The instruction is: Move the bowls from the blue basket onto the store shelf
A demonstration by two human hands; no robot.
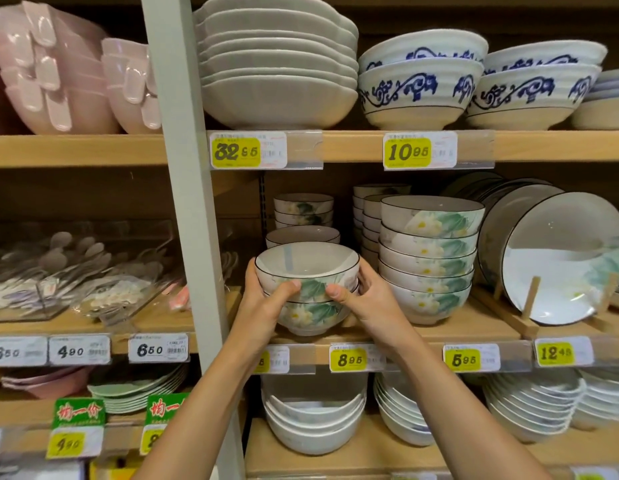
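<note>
A white bowl with a dark rim and green leaf print [306, 268] sits on top of a matching bowl [313, 315] on the middle wooden shelf [467, 329]. My left hand [263, 303] grips the top bowl's left side, thumb across its front. My right hand [368, 299] grips its right side, thumb on the leaf print. The blue basket is out of view.
A tall stack of the same leaf bowls [429, 258] stands close on the right, and smaller stacks [303, 213] sit behind. A large plate [557, 258] leans on a wooden stand. A grey upright post [190, 209] borders the left. Price tags line the shelf edges.
</note>
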